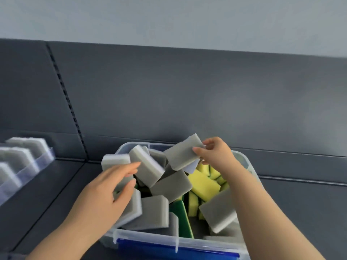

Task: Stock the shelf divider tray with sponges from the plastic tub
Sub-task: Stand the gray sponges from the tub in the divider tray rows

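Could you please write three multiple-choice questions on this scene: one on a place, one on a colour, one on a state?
1. On which side of the plastic tub does the shelf divider tray stand?
A) the person's left
B) the person's right
C) behind it

2. What colour are the sponges in the tray?
A) yellow
B) grey
C) blue

3. What is the right hand doing?
A) lying flat on the shelf
B) gripping the tub's rim
C) pinching a grey sponge

Answers:
1 A, the tray sits at the view's left edge.
2 B, its upright sponges are all grey.
3 C, thumb and fingers pinch the sponge's end above the tub.
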The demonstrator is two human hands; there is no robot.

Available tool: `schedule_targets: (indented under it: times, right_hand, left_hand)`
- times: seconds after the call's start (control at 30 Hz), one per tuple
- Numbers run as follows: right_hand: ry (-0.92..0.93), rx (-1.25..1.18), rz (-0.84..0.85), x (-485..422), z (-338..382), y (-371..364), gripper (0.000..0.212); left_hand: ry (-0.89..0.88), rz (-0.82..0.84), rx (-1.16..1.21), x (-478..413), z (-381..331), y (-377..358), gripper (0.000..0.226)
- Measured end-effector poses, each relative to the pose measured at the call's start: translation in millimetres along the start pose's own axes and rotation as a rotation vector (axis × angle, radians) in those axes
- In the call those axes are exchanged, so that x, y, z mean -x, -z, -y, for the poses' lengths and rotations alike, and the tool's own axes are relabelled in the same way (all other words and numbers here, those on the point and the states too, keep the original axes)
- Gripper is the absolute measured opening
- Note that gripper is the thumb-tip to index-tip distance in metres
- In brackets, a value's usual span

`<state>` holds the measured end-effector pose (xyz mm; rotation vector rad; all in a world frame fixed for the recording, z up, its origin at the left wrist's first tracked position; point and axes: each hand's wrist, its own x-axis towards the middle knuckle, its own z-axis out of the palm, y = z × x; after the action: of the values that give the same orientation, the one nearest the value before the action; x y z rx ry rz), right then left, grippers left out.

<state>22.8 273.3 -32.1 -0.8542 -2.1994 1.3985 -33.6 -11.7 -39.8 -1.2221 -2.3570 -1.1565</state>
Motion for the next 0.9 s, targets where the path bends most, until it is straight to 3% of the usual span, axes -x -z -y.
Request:
schedule_targets:
  times: [0.13,0.3,0.47,0.57,0.67,0.73,0.83,0.9]
  right_hand:
    - [0.039,-0.141,-0.105,11.6,-16.2,54.5,0.037]
    - [0.022,0.095,-0.25,40.1,-42.2,106.4,0.038]
    - [0.12,0.189,-0.252,75.6,-51.8,101.0,0.037]
    - [0.164,0.169,-0.251,88.5,-54.9,92.0,0.039]
    - [0.212,0.17,-0.275,95.2,-57.9,91.7,0.039]
    - [0.229,0.16,-0.285,97.2,-58.8,95.8,0.04]
    - [0.253,0.131,-0.297,96.6,-59.1,103.0,0.041]
    - [0.268,0.113,-0.308,93.2,-57.2,106.4,0.039]
  left_hand:
    - [0.0,0.06,0.029,-15.6,-19.1,-14.8,0.03]
    - [-0.192,0.089,-0.072,-67.1,-40.5,-52.2,0.022]
    - [0.023,0.386,-0.296,-131.4,-46.1,-118.9,0.036]
    - [0.14,0.449,-0.414,-144.4,-45.2,-158.3,0.054]
    - [0.234,0.409,-0.506,-144.9,-40.8,-180.3,0.072]
    - [0.254,0.353,-0.492,-145.7,-39.7,-184.5,0.068]
    - [0.275,0.227,-0.32,-149.1,-43.7,-174.2,0.056]
    - [0.306,0.168,-0.06,-149.2,-50.0,-157.9,0.053]
